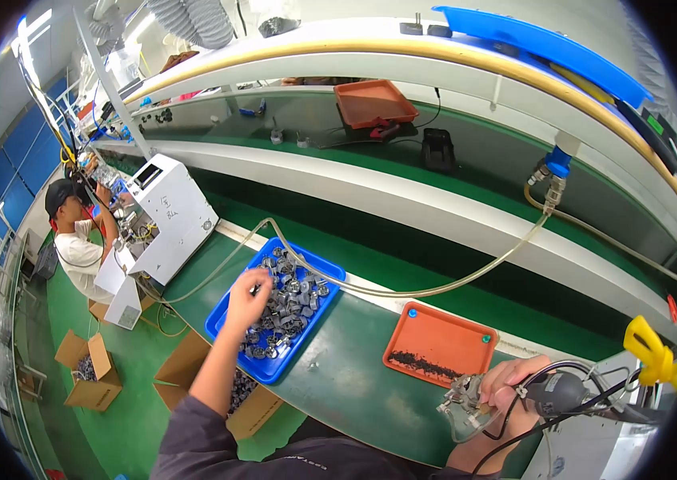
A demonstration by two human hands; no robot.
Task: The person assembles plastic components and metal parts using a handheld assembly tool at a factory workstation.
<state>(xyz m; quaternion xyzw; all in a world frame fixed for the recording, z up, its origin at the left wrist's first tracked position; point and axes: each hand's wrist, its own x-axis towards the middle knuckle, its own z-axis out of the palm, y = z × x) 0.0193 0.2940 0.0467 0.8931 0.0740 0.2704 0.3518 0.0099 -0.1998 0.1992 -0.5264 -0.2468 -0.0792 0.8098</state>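
Blue tray overhangs the tabletop edge, so your left hand, fingers pinching small metal parts, could tip it while your right hand grips the tool.

Bright, even overhead light, glare at upper left windows. Strong fisheye bending, black vignette at rim. Slightly soft toward edges.

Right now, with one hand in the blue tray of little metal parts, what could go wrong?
1. The left hand reaches into the blue tray, which lies near the bench edge above the open cardboard box; a nudge might tip it or spill metal parts.
2. The clear hose crosses over the tray and could snag a wrist.
3. The right hand grips a small metal assembly amid black cables, which might tangle.
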